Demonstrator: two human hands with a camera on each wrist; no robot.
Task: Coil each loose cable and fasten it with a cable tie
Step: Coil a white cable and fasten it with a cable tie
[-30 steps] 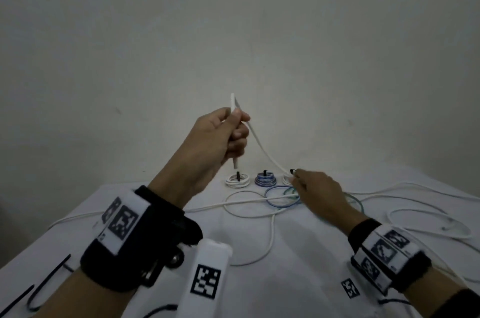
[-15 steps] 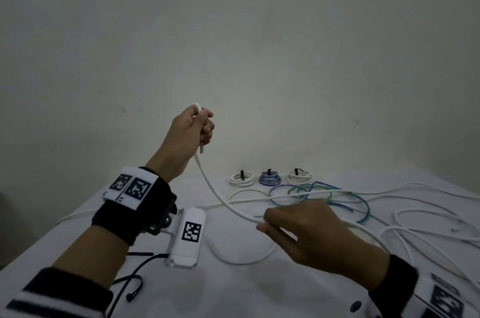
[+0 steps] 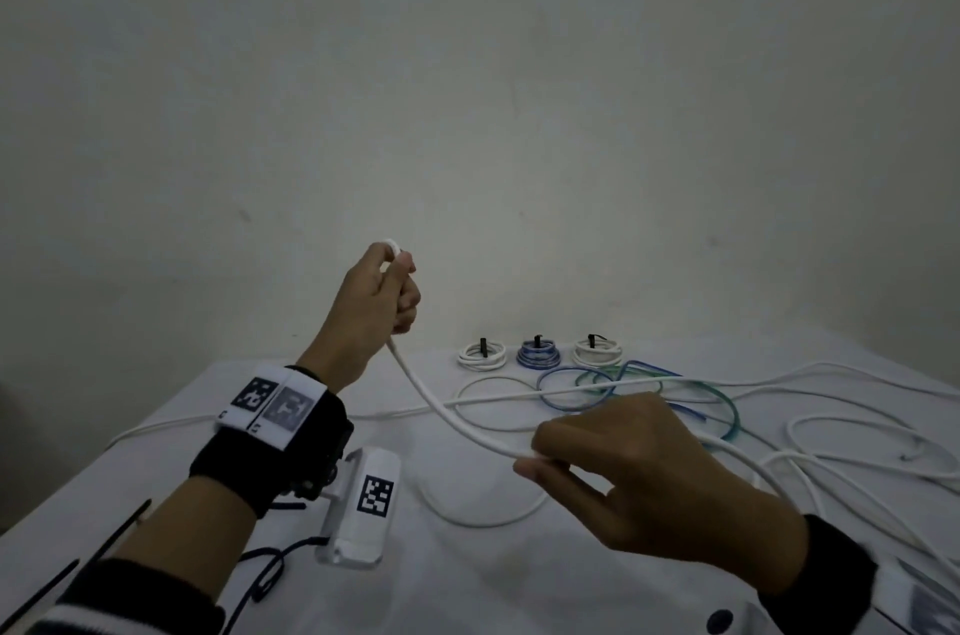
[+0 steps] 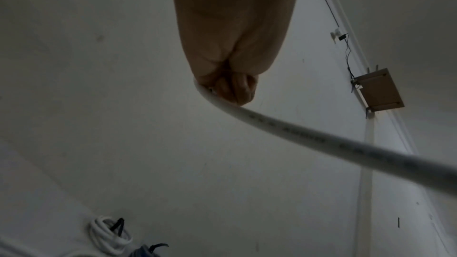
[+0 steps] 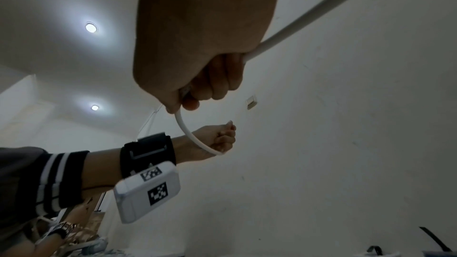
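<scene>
You're gripping the white cable (image 3: 457, 419) end in your left hand (image 3: 382, 302) above the counter (image 3: 467, 577), right hand (image 3: 639, 473) pinching it lower. Three tied coils (image 3: 537, 353) are sitting at the far edge; loose cables (image 3: 831, 426) are still waiting.

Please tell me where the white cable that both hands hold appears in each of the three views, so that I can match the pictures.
Head: the white cable sags from the raised left hand to the right hand, centre.
Left wrist: it runs from the fist to the right edge.
Right wrist: it crosses the top right and arcs below the fist.
Shared landmark: the left hand's fist.
</scene>
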